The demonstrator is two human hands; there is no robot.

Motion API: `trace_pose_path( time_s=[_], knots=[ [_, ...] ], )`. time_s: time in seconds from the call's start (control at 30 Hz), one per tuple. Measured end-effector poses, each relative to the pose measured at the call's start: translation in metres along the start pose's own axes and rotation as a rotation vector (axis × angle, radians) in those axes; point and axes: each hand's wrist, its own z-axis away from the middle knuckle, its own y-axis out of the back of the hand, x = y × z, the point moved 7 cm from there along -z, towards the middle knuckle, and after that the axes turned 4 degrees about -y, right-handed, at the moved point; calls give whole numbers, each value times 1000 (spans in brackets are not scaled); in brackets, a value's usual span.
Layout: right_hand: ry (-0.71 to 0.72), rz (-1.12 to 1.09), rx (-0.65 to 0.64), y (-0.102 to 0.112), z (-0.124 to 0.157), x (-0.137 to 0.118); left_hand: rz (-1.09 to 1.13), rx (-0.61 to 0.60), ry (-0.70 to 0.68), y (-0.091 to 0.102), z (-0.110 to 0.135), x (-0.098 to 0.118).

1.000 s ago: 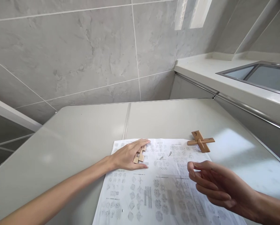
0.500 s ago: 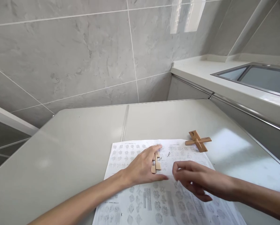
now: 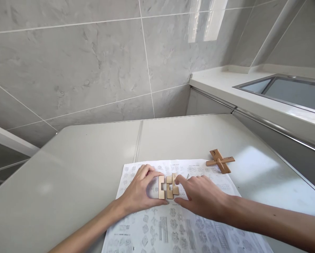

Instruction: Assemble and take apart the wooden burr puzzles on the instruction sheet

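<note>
Three pale notched wooden puzzle pieces stand in a row on the printed sheet (image 3: pixel 157 218). The leftmost notched piece (image 3: pixel 161 188) is spanned end to end by the thumb and index finger of my left hand (image 3: pixel 141 188), its notch facing right. A middle notched piece (image 3: pixel 169 188) sits just beside the right-hand notched piece (image 3: pixel 175 186). The right-hand piece bears a small dark mark. My right hand (image 3: pixel 202 193) has its index finger on that piece and its thumb near the lower end.
A brown wooden cross of interlocked pieces (image 3: pixel 220 161), marked with dark characters, lies at the sheet's upper right corner. The pale table (image 3: pixel 94 158) has a seam across it. Behind is a grey tiled wall (image 3: pixel 107 63); a white counter (image 3: pixel 212 79) with a sink stands at right.
My left hand has moved left and now pinches one piece, which stands apart from the others. My right hand has come in from the right and touches the right-hand piece.
</note>
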Motion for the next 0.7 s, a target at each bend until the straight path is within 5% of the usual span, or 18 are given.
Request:
trace_pose_path(
  time_s=[0.17, 0.4, 0.57, 0.7],
  knots=[
    [21, 166, 46, 3, -8, -15, 225, 55, 92, 3, 2, 4],
    [41, 42, 121, 28, 3, -10, 365, 129, 112, 1, 1, 9],
    [194, -2, 201, 46, 11, -2, 472, 136, 132, -8, 0, 3],
    [426, -33, 136, 58, 17, -11, 559, 91, 145, -12, -1, -3]
  ],
)
